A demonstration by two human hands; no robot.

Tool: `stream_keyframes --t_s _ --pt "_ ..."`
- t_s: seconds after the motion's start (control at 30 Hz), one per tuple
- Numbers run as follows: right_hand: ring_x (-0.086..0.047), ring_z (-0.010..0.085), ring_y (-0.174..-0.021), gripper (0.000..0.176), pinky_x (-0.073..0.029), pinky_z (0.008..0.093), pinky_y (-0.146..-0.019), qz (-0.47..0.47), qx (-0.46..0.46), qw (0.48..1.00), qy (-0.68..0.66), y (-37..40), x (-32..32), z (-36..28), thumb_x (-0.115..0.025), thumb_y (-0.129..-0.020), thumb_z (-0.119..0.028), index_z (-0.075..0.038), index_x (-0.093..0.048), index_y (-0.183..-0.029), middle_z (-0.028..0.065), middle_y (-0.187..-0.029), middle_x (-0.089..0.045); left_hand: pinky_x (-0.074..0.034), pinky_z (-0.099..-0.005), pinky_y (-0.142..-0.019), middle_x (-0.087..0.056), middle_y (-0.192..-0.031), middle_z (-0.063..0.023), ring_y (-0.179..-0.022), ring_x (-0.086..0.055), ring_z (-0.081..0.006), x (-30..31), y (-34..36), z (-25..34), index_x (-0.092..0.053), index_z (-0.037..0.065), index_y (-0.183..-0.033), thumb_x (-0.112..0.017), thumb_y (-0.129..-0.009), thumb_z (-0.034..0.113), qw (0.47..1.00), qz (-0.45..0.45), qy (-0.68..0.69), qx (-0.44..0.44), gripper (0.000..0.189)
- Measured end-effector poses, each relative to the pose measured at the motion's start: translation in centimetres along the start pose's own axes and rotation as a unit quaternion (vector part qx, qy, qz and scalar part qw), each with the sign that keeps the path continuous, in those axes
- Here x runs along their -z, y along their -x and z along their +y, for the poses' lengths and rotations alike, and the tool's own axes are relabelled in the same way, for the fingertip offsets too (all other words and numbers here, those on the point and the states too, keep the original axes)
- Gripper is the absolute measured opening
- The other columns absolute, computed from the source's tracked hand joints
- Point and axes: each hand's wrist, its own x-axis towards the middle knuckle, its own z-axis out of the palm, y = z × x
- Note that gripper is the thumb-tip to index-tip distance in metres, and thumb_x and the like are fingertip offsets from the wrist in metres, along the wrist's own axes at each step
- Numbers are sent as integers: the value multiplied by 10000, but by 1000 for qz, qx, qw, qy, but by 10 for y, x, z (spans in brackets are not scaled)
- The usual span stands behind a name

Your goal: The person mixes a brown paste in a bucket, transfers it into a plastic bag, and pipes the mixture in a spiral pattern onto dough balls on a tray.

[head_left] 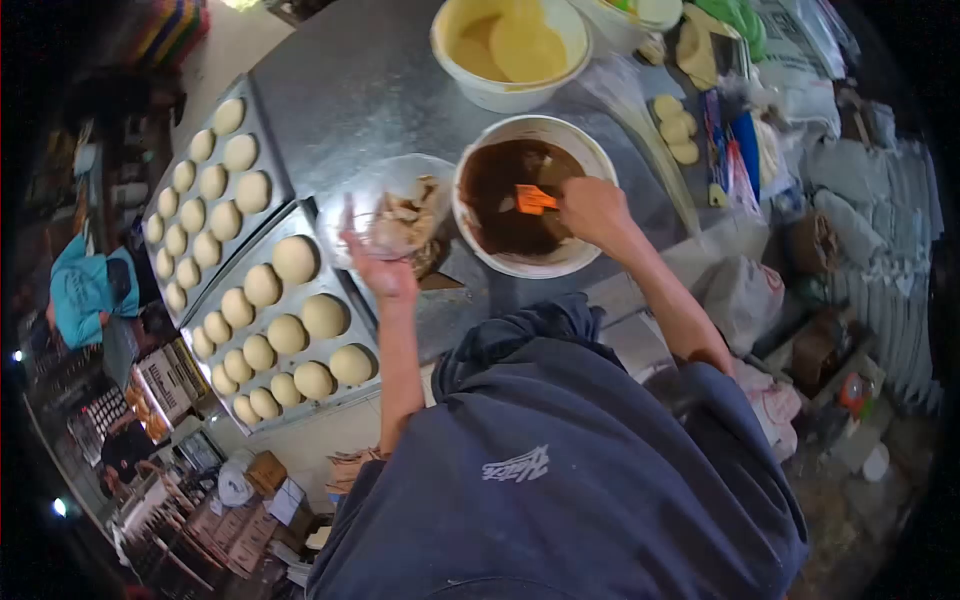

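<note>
My right hand point(592, 208) is closed on an orange spatula point(536, 199), whose blade is over the dark brown mixture point(500, 225) inside a white bowl point(606, 165). Left of that bowl, my left hand point(385, 268) is beside a clear plastic bag point(345, 200) with pale brown pieces point(405, 215) in it. Its palm faces up under the near side of the bag; how far its fingers close on the plastic is hard to tell. A second white bowl point(505, 98) with yellow cream stands just beyond the brown one.
Two trays point(265, 150) point(345, 285) of round dough balls lie on the left. On the right are a piping bag point(650, 140), several pale dough pieces point(677, 128) and plastic bags. A person in turquoise point(85, 290) is at the far left.
</note>
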Motion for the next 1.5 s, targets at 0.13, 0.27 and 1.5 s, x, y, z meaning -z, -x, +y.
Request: stream_keyframes --t_s 0.13,0.27,1.5 --pt "-680 365 -809 206 -541 453 -723 -24 28 999 14 -29 -21 6 -548 -784 -156 -17 -698 -806 213 -834 -682 -410 -488 -1023 -399 -1402 -204 -1257 -445 -331 5 -22 -6 -301 172 -1459 -326 -970 555 1000 -11 -14 -11 622" --pt "-659 381 -844 246 -521 457 -764 -80 -3 995 -54 -50 -52 5 -587 -800 -217 -30 -690 -922 224 -898 -671 -447 -447 -986 -456 -1349 -221 -1191 -508 -329 -10 -35 -29 -290 153 -1463 -326 -976 541 998 -42 -47 -6 624" --pt "-611 400 -861 209 -491 492 -724 104 38 984 -141 48 7 -12 -518 -820 -94 -16 -625 -982 161 -944 -600 -411 -495 -1020 -401 -1401 -226 -1220 -481 -367 -13 -32 -33 -271 170 -1475 -295 -985 533 999 -41 30 -8 611"
